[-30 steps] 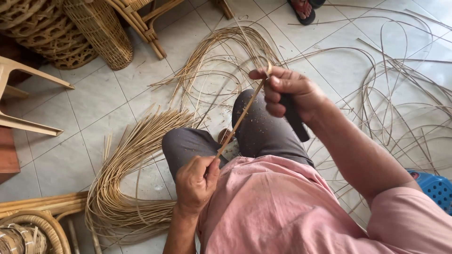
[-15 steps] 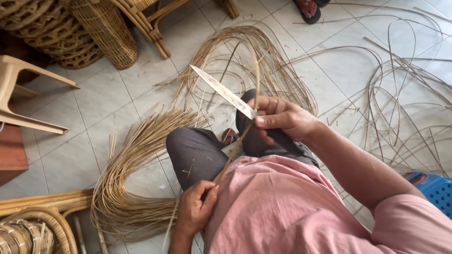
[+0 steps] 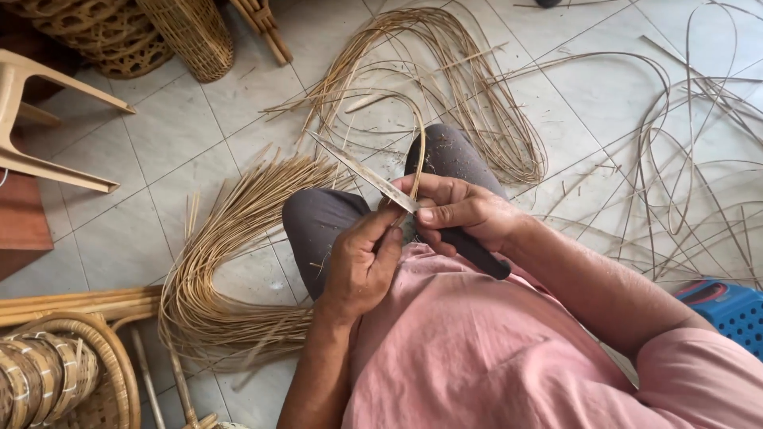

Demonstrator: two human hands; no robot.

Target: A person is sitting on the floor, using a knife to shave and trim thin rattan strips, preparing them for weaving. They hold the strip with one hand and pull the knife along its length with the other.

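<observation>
Item: rattan strip [image 3: 419, 151], thin and pale, rising in a tight loop just beyond the knife and coming back down to the meeting of the two hands, over the person's grey-trousered knees [image 3: 334, 222]. Knife [image 3: 373, 179]: long narrow blade pointing away and to the left from the hands, black handle [image 3: 473, 250] trailing back toward the pink shirt [image 3: 477, 342]. Right hand [image 3: 461, 210]: clenched around the handle where it meets the blade, thumb laid forward along it. Left hand [image 3: 362, 266]: closed, fingertips pinching the strip right against the blade, touching the right hand. Handling note, as judgement: the shaving goes best with the blade at a shallow angle to the strip, the left hand drawing the strip steadily while the right stays fixed, and the pinching fingers kept behind the edge. Beyond the knife: a hooped bundle of loose rattan [image 3: 445, 87] on the tiled floor [image 3: 183, 135]. Left of the knife: a curved sheaf of cut splints [image 3: 214, 278], its ends fanned toward the knees; further left, a pale plastic chair [image 3: 48, 127] and woven baskets [image 3: 143, 36]; nearer the person on that side, wicker furniture [image 3: 63, 373]. Right of the knife: scattered long strands [image 3: 683, 159] and a blue plastic stool [image 3: 727, 306], cut off by the frame. Not determinable: the exact contact of edge and strip, hidden under the fingers; where the strip's lower end runs; the far end of the loop among the floor strands.
</observation>
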